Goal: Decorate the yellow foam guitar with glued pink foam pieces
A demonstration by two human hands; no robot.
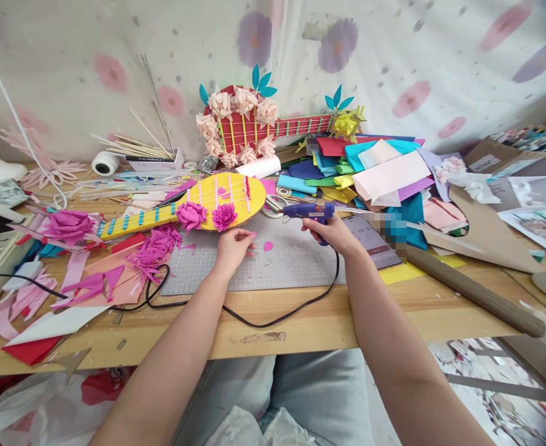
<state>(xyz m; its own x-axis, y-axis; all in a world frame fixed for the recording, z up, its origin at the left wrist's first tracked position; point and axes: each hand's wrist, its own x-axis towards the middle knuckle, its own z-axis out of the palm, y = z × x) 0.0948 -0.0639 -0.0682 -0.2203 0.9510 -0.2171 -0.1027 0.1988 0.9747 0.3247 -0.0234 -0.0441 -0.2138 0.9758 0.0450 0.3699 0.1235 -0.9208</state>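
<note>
Right hand [329, 232] wrapped around the grip of a blue glue gun [307, 212], held above the grey cutting mat [282, 263]. The gun's long axis runs nearly level, nozzle pointing left toward the yellow paper guitar [207, 201]. Left hand [233, 244] rests on the mat, fingertips pinching a small pink petal [252, 235]; a second pink piece [268, 246] lies just beside it, between the hands. The mat lies on a wooden table [300, 319] strewn with coloured paper [375, 170], before a floral cloth backdrop [393, 56].
</note>
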